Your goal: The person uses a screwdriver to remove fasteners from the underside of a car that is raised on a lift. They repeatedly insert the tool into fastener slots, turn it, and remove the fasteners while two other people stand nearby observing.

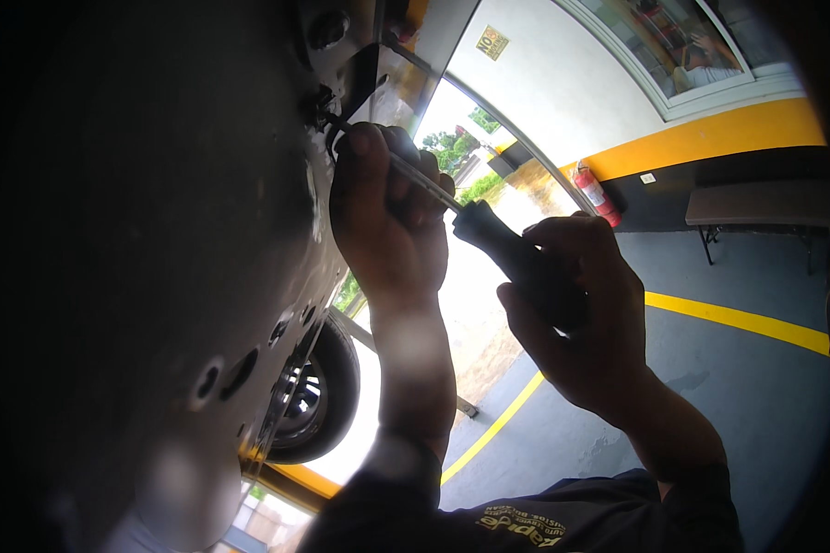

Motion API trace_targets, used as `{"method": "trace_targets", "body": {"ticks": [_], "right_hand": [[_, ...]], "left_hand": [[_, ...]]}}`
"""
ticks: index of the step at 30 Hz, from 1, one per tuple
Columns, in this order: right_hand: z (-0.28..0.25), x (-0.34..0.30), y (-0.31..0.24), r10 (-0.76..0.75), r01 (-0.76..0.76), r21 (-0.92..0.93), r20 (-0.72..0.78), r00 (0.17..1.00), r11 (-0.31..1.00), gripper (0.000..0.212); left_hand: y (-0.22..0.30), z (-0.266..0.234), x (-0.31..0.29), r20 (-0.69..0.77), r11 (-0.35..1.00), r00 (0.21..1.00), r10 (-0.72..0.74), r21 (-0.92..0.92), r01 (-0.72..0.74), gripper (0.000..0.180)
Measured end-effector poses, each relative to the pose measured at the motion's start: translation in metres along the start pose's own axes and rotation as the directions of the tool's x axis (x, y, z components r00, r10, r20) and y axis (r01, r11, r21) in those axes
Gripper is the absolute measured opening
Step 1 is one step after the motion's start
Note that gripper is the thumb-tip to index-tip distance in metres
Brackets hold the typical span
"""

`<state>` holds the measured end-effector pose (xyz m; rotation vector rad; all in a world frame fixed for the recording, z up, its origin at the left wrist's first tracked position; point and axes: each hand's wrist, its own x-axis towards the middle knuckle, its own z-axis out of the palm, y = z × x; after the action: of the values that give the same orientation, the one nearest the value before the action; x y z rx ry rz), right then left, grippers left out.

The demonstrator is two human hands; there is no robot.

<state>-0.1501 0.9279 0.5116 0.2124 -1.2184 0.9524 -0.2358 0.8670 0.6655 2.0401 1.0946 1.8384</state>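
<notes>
A screwdriver (421, 178) with a long metal shaft and a thick dark handle slants across the middle of the view. Its tip end reaches a dark fitting (322, 109) on the underside of a vehicle (184, 230). My left hand (383, 207) is closed about the shaft near that tip, thumb uppermost, close against the metal panel. Around the handle curl the fingers and thumb of my right hand (586, 309), farther right and lower. The exact contact between tip and fitting is too dark to make out.
A wheel (309, 396) hangs below the vehicle body. On the right, a red fire extinguisher (598, 194) stands by the wall, beside a bench (761, 205). Yellow lines (738, 318) cross the grey floor (673, 369). Behind a window (682, 46) a person is partly visible.
</notes>
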Motion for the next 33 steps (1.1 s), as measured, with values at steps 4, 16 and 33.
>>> {"method": "trace_targets", "body": {"ticks": [4, 16, 33], "right_hand": [[0.0, 0.001, 0.006, -0.028, 0.029, 0.018, -0.036, 0.999, 0.999, 0.044], [-0.008, 0.0, 0.003, 0.088, -0.097, 0.149, 0.071, 0.994, 0.984, 0.039], [-0.01, 0.004, 0.002, -0.09, 0.083, -0.076, -0.088, 0.992, 0.994, 0.047]], "left_hand": [[-0.005, 0.0, 0.001, -0.02, 0.999, 1.0, -0.017, -0.029, 0.016, 0.028], [-0.004, -0.012, 0.0, -0.008, 1.0, 1.0, 0.004, 0.006, -0.004, 0.022], [0.0, -0.004, 0.004, -0.002, 1.0, 1.0, 0.013, 0.022, -0.013, 0.018]]}}
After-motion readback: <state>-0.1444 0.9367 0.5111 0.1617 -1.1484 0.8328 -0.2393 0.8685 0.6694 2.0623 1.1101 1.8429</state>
